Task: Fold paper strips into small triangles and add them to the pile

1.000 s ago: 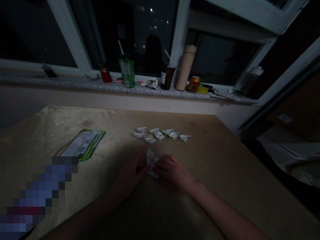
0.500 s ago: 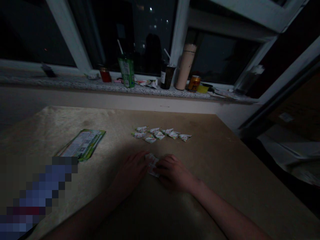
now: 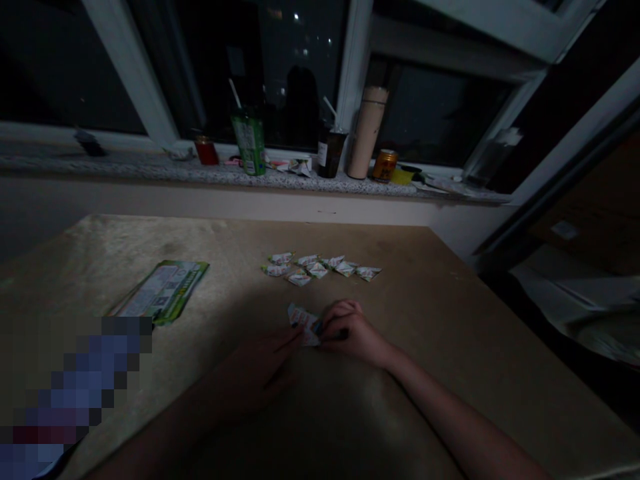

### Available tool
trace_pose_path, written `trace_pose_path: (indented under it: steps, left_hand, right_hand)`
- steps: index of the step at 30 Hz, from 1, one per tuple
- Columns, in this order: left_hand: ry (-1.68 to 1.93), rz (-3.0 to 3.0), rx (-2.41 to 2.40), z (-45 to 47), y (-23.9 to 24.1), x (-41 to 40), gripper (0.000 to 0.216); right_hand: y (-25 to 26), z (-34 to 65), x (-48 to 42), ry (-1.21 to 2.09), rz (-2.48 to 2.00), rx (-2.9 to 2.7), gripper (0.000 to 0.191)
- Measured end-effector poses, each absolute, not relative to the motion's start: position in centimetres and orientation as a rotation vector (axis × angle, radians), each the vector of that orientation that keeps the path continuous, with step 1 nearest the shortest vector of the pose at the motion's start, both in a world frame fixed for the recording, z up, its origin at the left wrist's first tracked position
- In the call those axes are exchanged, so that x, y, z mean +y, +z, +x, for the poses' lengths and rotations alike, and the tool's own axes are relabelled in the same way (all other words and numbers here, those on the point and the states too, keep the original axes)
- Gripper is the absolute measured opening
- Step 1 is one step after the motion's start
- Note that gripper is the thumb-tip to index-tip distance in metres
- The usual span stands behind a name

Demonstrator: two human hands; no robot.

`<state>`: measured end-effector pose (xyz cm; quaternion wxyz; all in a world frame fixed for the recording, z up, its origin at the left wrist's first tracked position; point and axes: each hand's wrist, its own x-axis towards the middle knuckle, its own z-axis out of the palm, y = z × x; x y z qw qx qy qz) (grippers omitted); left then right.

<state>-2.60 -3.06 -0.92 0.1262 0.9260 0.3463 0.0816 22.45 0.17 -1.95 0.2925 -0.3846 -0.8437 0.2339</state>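
A small piece of printed wrapper [image 3: 303, 317], white with red and blue print and partly folded, lies on the table in front of me. My right hand [image 3: 350, 333] has its fingers curled, pinching the wrapper's right edge. My left hand [image 3: 265, 363] lies low at the wrapper's lower left, fingers stretched out and fingertips touching it. Just beyond both hands sits a loose group of small folded wrapper pieces [image 3: 317, 269], several of them, white and green. To the left lies a stack of flat green-and-white printed packets [image 3: 170, 288].
On the granite window sill [image 3: 165, 170] stand a green cup with a straw [image 3: 250, 147], a dark cup with a straw [image 3: 330, 153], a tall pink flask [image 3: 369, 133], an orange can [image 3: 385, 165] and a red jar [image 3: 206, 151]. A pixelated blue patch covers the lower left.
My left hand has drawn back down and left, uncovering more of the wrapper. My right hand has shifted slightly up and right, and its fingers are now pinched at the wrapper's edge.
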Motion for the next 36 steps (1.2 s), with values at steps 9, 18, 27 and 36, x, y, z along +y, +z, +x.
trace_pose_path:
  steps: [9,18,27,36]
  left_hand:
    - [0.147,2.661,0.941,-2.4,-0.4,-4.3,0.084]
    - [0.178,2.614,0.951,-2.3,-0.7,-4.4,0.085]
    - [0.168,2.633,0.974,-2.2,-1.1,-4.4,0.081]
    - [0.180,2.619,0.968,-2.2,-0.9,-4.5,0.082]
  right_hand:
    - [-2.4,22.1,0.7,0.643,-1.176,-2.170,0.009]
    - [-2.5,21.4,0.4,0.462,-1.335,-2.161,0.020]
    - [-2.7,20.7,0.5,0.383,-1.469,-2.176,0.023]
    - [-2.9,20.3,0.5,0.359,-1.489,-2.159,0.024]
